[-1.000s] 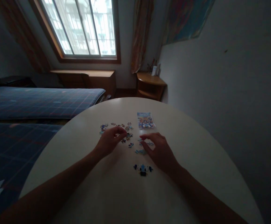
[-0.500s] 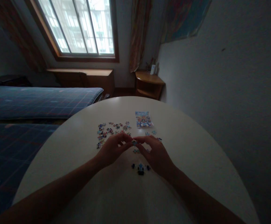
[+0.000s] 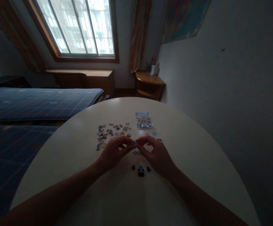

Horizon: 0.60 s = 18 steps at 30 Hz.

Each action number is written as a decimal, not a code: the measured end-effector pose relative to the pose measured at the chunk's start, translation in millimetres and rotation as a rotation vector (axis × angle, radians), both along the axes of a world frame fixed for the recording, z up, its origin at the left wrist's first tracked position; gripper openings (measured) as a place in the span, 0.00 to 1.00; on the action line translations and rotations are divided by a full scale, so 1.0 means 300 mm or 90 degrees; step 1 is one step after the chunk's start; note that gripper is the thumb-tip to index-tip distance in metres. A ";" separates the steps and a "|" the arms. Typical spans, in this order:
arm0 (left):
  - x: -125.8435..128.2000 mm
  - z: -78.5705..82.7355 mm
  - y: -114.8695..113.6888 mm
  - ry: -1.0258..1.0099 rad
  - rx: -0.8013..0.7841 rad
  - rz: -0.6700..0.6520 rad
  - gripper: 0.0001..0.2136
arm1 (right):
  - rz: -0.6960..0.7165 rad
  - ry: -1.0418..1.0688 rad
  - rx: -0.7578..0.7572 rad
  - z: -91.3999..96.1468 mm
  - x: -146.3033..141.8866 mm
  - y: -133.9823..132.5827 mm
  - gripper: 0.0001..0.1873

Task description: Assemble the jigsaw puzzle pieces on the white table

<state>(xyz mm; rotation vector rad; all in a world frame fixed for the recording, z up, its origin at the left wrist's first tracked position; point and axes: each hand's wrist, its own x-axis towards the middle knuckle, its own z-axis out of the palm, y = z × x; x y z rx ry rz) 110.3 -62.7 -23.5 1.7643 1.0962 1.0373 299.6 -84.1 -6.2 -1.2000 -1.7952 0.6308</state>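
Note:
My left hand (image 3: 114,151) and my right hand (image 3: 155,153) meet fingertip to fingertip over the middle of the round table (image 3: 98,194). Pinched between them is a small bluish puzzle piece (image 3: 134,143), mostly covered by the fingers; whether it is one piece or two joined, I cannot tell. Just below the hands lies a small toy figure (image 3: 141,169) in blue, white and black. Light blue puzzle pieces (image 3: 136,152) lie partly hidden behind my right hand. To the left, several loose colourful puzzle pieces (image 3: 102,135) are spread out.
A printed picture sheet (image 3: 144,120) lies farther back on the table. More pieces (image 3: 154,133) sit beyond my right hand. A bed with a plaid cover (image 3: 39,102) stands at the left, a wall (image 3: 221,94) at the right, and a corner shelf (image 3: 150,78) behind.
The fingertips have drawn slightly closer together and the piece between them has turned, showing less of its face. Everything else on the table lies as before; the view has shifted slightly.

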 end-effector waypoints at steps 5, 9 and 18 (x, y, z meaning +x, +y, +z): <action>0.004 0.007 -0.005 -0.029 -0.012 -0.001 0.07 | 0.003 0.020 -0.018 -0.005 0.005 -0.002 0.10; 0.001 0.013 -0.004 -0.004 -0.012 -0.009 0.08 | 0.041 0.025 -0.024 -0.011 0.006 -0.004 0.09; -0.003 0.007 0.002 0.048 0.027 -0.019 0.11 | 0.043 0.079 -0.094 -0.024 0.001 -0.003 0.11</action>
